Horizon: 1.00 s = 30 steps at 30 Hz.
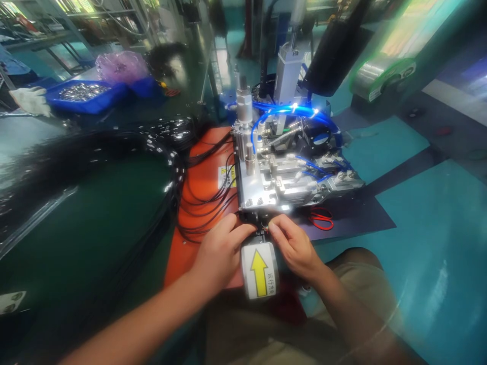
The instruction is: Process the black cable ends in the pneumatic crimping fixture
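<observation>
Pinching fine wires (266, 228), the right grip (297, 247) is nearer them than the left grip (219, 247), whose closure I cannot tell; the machine (255, 190) lies just beyond both, the arrow label (260, 274) pointing toward it.

Shiny metal machine (258, 186); glossy plastic tubing (297, 108); smooth, painted-looking orange panel (198, 192); cloth glove (32, 100), matt.

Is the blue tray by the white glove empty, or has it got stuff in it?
It's not empty: the blue tray has a heap of small shiny pieces in it.
</observation>
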{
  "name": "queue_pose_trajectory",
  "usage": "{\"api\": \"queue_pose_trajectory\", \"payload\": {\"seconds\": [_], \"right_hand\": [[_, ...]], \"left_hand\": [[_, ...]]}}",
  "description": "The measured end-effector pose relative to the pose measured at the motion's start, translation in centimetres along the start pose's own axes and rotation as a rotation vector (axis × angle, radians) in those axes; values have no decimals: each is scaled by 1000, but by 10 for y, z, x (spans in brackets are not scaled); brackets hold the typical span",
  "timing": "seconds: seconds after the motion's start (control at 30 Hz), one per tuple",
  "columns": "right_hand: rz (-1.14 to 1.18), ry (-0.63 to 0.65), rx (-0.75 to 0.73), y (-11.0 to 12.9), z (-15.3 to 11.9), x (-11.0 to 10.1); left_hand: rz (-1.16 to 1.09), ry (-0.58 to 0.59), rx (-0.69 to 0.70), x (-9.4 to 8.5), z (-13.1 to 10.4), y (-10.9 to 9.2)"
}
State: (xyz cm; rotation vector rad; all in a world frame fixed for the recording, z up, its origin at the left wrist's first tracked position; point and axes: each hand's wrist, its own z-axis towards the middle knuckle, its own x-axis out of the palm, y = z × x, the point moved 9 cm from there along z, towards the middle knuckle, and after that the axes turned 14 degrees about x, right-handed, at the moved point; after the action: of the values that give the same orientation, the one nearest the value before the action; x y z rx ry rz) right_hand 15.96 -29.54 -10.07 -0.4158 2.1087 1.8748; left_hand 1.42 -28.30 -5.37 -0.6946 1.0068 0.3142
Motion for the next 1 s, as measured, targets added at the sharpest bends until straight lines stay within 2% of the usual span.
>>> {"api": "queue_pose_trajectory", "payload": {"seconds": [0.5, 1.0], "right_hand": [[-69, -4, -111, 7, -1, -2], [-58, 23, -37, 6, 1, -4]], "left_hand": [[-3, 6, -1, 1, -1, 1], [42, 11, 4, 1, 1, -2]]}}
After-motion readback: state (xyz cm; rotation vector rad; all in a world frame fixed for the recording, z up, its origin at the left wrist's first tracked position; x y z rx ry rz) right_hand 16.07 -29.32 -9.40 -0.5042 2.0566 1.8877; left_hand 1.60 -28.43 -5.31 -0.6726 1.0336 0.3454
